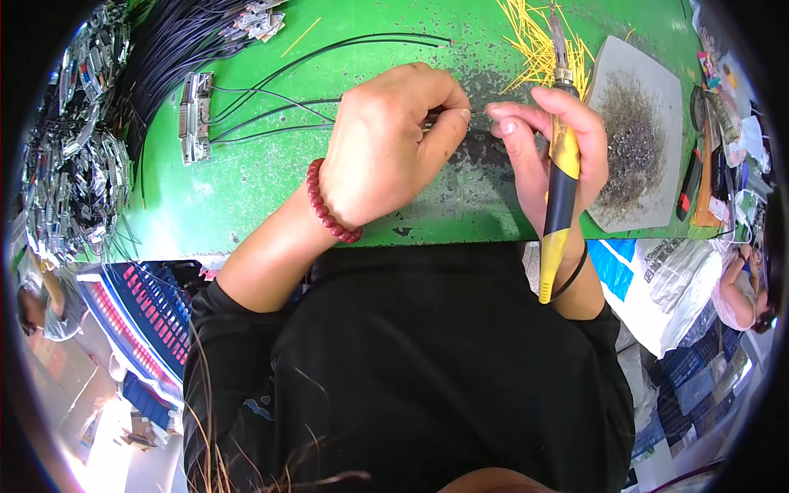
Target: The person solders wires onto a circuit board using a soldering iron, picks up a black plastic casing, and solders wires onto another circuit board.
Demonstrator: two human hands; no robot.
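My left hand (393,152) rests on the green table (246,185) and pinches the end of a thin black wire (279,100) between thumb and forefinger. My right hand (551,152) faces it, fingertips almost touching the wire tip. That hand also holds a yellow and black soldering iron (562,177), its metal tip pointing away from me and its handle lying back over my wrist. A red bead bracelet (327,205) circles my left wrist.
A metal connector block (195,115) with black wires lies at left. Several short yellow tubes (538,41) are scattered at the top. A grey tile (637,140) with dark residue sits at right. Bundled black cables (160,49) and metal parts (70,164) pile at far left.
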